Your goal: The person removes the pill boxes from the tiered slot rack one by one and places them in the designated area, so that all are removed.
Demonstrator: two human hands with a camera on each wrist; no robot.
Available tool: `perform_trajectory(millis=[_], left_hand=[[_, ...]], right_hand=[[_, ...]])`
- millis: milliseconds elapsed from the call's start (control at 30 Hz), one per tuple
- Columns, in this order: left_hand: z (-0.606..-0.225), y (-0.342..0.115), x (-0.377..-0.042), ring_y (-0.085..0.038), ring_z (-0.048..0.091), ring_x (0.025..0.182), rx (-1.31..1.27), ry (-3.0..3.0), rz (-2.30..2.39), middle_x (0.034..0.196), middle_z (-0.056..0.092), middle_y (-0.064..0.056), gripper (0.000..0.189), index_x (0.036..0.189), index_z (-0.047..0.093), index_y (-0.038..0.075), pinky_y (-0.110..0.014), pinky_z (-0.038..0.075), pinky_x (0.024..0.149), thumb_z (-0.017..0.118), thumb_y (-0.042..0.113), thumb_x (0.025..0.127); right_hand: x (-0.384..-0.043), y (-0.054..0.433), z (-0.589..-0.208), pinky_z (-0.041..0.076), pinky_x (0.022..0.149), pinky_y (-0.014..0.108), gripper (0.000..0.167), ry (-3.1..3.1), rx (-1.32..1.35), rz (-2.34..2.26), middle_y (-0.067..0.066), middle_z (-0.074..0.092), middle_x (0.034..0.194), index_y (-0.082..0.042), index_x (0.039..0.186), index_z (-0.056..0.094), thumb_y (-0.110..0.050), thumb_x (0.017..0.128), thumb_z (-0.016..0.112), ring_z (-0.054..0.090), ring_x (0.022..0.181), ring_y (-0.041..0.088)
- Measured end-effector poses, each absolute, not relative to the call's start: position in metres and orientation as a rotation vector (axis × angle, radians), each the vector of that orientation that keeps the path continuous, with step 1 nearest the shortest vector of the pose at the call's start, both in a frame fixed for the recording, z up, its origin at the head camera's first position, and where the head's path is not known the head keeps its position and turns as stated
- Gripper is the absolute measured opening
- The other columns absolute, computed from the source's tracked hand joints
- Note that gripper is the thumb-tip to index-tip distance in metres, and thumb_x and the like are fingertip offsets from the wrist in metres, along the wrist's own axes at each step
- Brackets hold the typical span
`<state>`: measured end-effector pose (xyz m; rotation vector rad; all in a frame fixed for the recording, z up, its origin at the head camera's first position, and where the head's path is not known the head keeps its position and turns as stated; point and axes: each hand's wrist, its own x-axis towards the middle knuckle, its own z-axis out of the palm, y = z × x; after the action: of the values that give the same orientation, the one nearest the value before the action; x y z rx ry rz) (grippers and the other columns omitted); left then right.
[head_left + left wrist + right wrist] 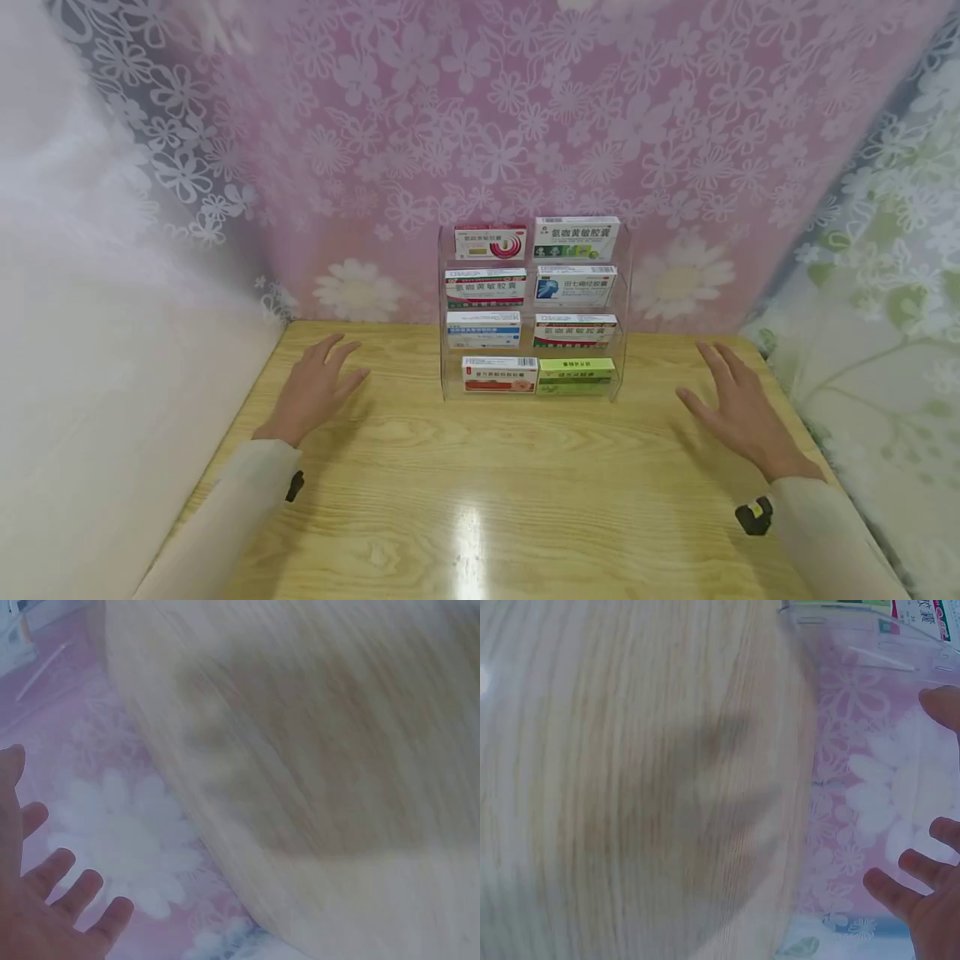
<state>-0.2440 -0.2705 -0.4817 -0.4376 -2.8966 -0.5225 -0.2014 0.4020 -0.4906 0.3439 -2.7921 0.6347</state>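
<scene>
A clear acrylic rack (pixel 530 396) stands at the back of the table, holding several medicine boxes in two columns. A yellow-green box (pixel 576 377) and a white-and-red box (pixel 499 375) fill its bottom tier. Higher up are a blue-and-white box (pixel 483 331) and a white box with a blue picture (pixel 575 287). My left hand (pixel 311 392) hovers to the left of the rack, fingers spread and holding nothing. On the rack's other side, my right hand (pixel 738 412) is likewise above the table with loose fingers, apart from everything. In the right wrist view, the rack's edge (pixel 855 619) shows at the top.
The wooden table (pixel 420 483) reaches back to a pink flowered cloth (pixel 480 108). Pale curtains hang on both sides, the left curtain (pixel 97 333) whitish and the right curtain (pixel 892 358) leaf-patterned. Both sleeves carry small dark devices near the wrists.
</scene>
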Motion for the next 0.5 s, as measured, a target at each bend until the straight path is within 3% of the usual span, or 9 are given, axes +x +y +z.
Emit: perform_trajectory(millis=[300,500], left_hand=[[-0.47,-0.225,-0.256,-0.047,0.038,0.156,-0.527,-2.875,-0.731,0.172,0.037,-0.02,0.061,0.162,0.048,0.011,-0.07,0.042,0.121,0.064,0.042,0.112],[-0.462,-0.188,-0.258,-0.041,0.047,0.151,-0.604,-2.796,-0.741,0.16,0.051,-0.018,0.055,0.156,0.056,0.008,-0.063,0.045,0.122,0.069,0.035,0.11]], right_hand=[[-0.218,0.379,-0.484,0.031,0.105,0.087,0.092,-2.791,0.382,0.719,0.029,0.019,0.177,-0.021,0.177,0.011,-0.038,0.109,0.069,0.03,0.15,0.065],[-0.23,0.357,-0.48,0.05,0.099,0.079,0.089,-2.774,0.434,0.784,0.026,0.021,0.176,-0.026,0.177,0.014,-0.035,0.109,0.069,0.051,0.135,0.059]])
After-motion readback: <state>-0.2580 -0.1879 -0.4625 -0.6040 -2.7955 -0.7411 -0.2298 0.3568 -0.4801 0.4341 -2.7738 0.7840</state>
